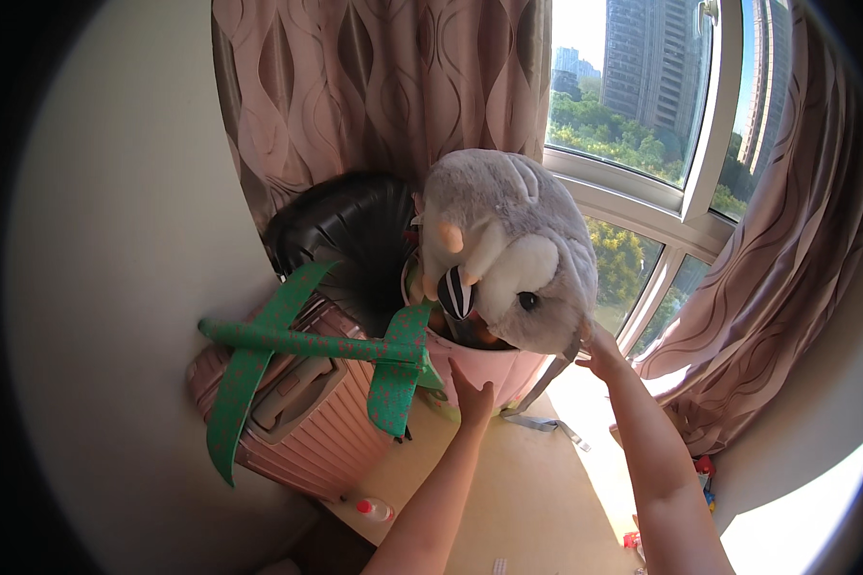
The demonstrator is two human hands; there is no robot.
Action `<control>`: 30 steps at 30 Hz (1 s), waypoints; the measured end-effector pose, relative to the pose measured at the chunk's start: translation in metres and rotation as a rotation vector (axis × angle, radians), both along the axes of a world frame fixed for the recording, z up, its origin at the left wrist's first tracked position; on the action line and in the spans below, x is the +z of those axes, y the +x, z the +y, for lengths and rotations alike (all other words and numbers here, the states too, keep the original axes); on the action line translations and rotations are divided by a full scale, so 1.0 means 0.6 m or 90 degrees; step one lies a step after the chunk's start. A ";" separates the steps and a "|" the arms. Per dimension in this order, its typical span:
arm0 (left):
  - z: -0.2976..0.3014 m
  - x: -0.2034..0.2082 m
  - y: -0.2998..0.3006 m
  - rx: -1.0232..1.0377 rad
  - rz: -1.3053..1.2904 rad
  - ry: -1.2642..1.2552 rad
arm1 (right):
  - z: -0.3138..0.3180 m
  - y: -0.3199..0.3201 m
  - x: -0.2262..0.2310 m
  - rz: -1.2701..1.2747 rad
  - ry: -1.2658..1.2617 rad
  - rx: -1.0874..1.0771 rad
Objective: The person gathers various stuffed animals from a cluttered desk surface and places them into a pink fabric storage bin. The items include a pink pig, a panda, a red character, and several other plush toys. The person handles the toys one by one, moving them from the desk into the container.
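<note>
A big grey-and-white plush animal (558,225) with a round black eye leans over the top of a pink bin (497,369). My right hand (599,355) grips the plush at its lower right edge; some fingers are hidden behind it. My left hand (472,395) rests against the front of the bin with its thumb and fingers apart, holding nothing. A grey strap (549,423) hangs down from beside the plush onto the pale surface. Inside the bin, a black-and-white striped thing (456,293) shows beneath the plush, and the other contents are mostly covered.
Left of the bin, a green toy plane (292,342) lies across a pink ribbed suitcase (302,436). Behind them stands a black ribbed case (355,244). A small red-capped bottle (375,509) lies near the suitcase. Curtains (384,86) and a window (633,105) border the corner.
</note>
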State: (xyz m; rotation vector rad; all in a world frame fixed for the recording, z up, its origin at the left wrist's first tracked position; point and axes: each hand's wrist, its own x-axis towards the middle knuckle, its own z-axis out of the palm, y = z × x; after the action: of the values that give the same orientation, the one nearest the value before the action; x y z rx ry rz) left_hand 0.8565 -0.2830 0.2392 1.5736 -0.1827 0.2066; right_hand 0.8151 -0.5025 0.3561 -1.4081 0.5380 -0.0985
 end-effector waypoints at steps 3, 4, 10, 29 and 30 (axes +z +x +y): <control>0.015 -0.011 -0.018 -0.038 0.074 0.040 | 0.014 -0.021 0.023 0.009 -0.044 -0.033; 0.016 -0.011 -0.031 -0.067 0.116 0.063 | 0.008 -0.027 0.023 -0.001 -0.056 -0.059; 0.163 -0.029 -0.196 -0.197 0.419 -0.120 | 0.055 -0.152 0.002 -0.125 -0.066 -0.124; 0.329 0.254 -0.022 -0.186 0.082 -0.456 | 0.302 -0.860 -0.278 0.170 0.235 -0.519; 0.315 0.262 -0.081 -0.251 0.043 -0.389 | 0.321 -0.880 -0.287 0.180 0.261 -0.559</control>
State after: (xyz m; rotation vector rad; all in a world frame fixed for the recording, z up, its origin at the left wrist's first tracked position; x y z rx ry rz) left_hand 0.8079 -0.0941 0.3964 0.9123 -0.3369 -0.0978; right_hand 0.2870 -0.3098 0.1836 -0.7094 1.3078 -0.4678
